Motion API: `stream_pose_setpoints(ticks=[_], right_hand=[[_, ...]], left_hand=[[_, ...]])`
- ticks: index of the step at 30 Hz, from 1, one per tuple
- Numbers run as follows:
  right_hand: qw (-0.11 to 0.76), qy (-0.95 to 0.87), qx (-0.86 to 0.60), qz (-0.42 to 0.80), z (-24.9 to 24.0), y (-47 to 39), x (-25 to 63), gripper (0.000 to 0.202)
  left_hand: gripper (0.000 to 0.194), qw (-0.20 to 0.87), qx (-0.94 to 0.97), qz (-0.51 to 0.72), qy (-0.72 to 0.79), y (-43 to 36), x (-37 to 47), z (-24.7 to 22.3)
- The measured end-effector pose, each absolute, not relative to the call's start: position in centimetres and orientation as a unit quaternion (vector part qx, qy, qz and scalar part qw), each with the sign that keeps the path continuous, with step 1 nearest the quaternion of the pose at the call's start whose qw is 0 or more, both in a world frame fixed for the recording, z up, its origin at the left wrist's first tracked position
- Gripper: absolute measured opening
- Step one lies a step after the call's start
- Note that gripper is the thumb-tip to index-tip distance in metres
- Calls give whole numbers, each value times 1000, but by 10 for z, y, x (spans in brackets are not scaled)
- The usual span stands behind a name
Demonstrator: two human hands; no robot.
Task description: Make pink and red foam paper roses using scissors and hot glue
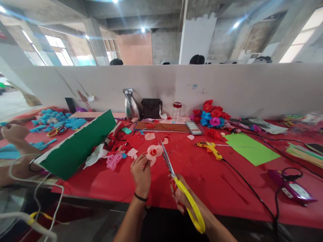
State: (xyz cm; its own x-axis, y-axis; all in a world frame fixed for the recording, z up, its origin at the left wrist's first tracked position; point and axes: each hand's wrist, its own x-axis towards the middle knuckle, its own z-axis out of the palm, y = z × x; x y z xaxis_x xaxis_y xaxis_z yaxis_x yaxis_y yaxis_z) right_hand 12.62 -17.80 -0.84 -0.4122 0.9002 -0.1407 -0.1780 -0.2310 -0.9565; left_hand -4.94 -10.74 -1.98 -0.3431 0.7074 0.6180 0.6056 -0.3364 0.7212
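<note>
Pinched in my left hand (141,173) is a paper flower (154,152) with pale pink petals around a red centre. My right hand (183,195) grips a pair of scissors (188,198) with yellow and red handles. Their blades point up and away from me, slightly parted, just right of the flower and apart from it. Cut pink petals (149,136) lie on the red table cover (161,188) beyond my hands. A yellow glue gun (209,148) rests to the right, its black cord running toward the front edge.
A green board (80,144) stands on the left, with a co-worker's hand (16,134) beyond it. Finished flowers (214,114), a metal jug (131,104) and a glass jar (177,111) stand by the partition. A light green sheet (252,148) and purple power box (292,188) lie right.
</note>
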Motion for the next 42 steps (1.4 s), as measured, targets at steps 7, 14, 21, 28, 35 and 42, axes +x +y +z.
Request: stream_pose_setpoints(ticks=[7,14,21,28,35,42], right_hand=[[407,-437,-375,708,1,-177,128,60],[389,-411,-382,730,-7,-176,130,61],[383,-434,-426,696,2,-178,127,72],[388,-464,-431,670,10,-180,127,71],[357,-480,-447,665,14,-184,130,71],[346,-470,-455,673,19,-183,132,72]], left_hand=[[18,44,571,576,584,-109,-48,-23],[19,46,580,575,576,-110,-48,-24],[19,51,577,583,570,-110,-47,-23],[20,59,579,581,568,-111,-45,-17],[20,65,571,583,574,-110,-44,-14],[17,79,567,596,564,-103,-47,-16]])
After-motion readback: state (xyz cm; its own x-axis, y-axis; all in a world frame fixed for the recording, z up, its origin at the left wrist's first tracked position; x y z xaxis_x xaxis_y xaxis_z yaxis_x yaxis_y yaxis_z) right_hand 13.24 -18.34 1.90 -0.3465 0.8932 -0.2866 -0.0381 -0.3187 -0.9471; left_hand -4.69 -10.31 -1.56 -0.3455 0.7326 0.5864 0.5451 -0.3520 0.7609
